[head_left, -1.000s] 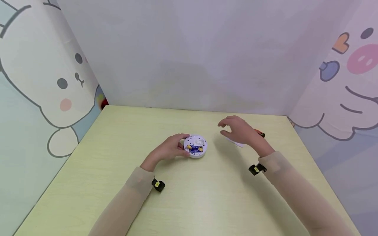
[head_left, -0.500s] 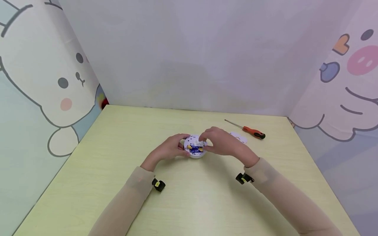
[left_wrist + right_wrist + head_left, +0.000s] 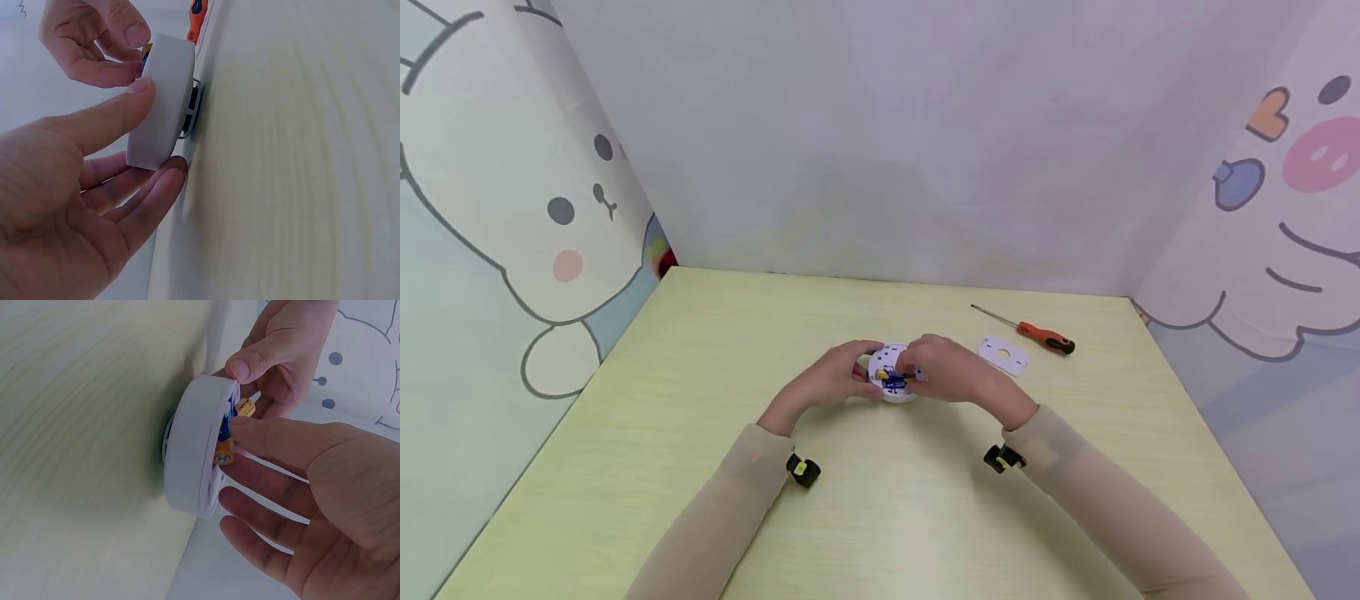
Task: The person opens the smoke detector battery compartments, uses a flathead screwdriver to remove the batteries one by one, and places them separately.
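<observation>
A round white smoke alarm [image 3: 886, 358] stands near the middle of the table, battery side facing up. My left hand [image 3: 829, 379] grips its rim, with the thumb on the near side and fingers on the far side. Blue batteries with orange-yellow ends lie in its compartment. My right hand [image 3: 958, 372] is over them; in the right wrist view its thumb and index finger pinch one battery [image 3: 223, 453]. Another battery end [image 3: 245, 407] sticks up beyond the thumb. In the left wrist view the alarm's white side [image 3: 164, 103] shows, with a dark slotted part underneath.
A thin white plate [image 3: 992, 347] with a round hole lies right of the alarm. Behind it is a screwdriver [image 3: 1037, 333] with an orange and black handle. Printed cloth walls [image 3: 880, 150] stand around the wooden table [image 3: 880, 517].
My right hand has come left and down from above the white plate to the batteries, uncovering the plate and screwdriver. The left hand and alarm stay in place.
</observation>
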